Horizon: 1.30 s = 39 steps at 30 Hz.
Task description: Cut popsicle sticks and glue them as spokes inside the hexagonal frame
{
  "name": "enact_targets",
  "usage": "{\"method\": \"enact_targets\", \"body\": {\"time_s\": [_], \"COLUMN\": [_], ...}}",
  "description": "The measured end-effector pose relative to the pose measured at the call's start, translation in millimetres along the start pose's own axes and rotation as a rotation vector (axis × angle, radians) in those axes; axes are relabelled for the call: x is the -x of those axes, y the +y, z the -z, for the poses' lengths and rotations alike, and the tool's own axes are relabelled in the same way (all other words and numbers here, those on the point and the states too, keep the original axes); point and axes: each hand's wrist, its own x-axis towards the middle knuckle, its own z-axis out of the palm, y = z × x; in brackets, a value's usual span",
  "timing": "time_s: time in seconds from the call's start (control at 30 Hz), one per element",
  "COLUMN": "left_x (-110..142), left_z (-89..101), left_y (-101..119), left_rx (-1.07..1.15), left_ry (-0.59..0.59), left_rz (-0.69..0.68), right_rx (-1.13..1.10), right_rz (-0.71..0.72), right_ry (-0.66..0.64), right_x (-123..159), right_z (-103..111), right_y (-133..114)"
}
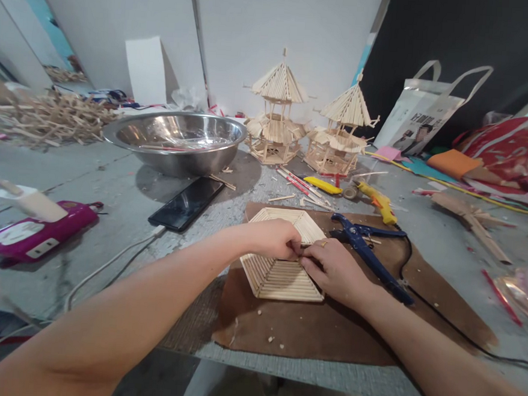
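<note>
Brown sheet [277, 328] with an uneven edge, lying at the near edge of the grey table [111, 190]. On it rests a hexagonal panel of pale wooden sticks [288, 281], its strips arranged in wedge-shaped sections. Left hand [277, 240] and right hand [331, 264] meet above the panel, fingers bent and fingertips together; whether a small piece is clamped between them cannot be told. Just right of the panel lies a blue-handled tool [364, 246]; on the far left, a purple power strip [39, 233]. Beyond the sheet are a black smartphone [186, 203], a yellow glue gun [380, 205] and a yellow utility knife [323, 185]. Farther back stand a steel bowl [185, 159], two stick-built pagoda models [280, 84] and a white carrier bag [418, 115].
</note>
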Motion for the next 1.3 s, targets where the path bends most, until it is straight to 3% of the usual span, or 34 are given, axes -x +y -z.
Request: {"method": "enact_targets", "body": {"time_s": [0.23, 0.5, 0.8, 1.3], "left_x": [-1, 0, 0, -2], "left_z": [-1.0, -7.8, -13.7, -15.4], "left_y": [4, 12, 15, 15], "left_rx": [-0.05, -0.242, -0.296, -0.292], "left_ry": [0.063, 0.194, 0.33, 0.328], "left_rz": [0.043, 0.116, 0.047, 0.035], "right_rx": [0.042, 0.085, 0.098, 0.104], "right_rz": [-0.051, -0.093, -0.113, -0.109], "right_ry": [0.147, 0.185, 0.233, 0.25], "right_x": [2, 3, 5, 6], "right_z": [4, 7, 11, 10], "right_y": [4, 9, 14, 14]}}
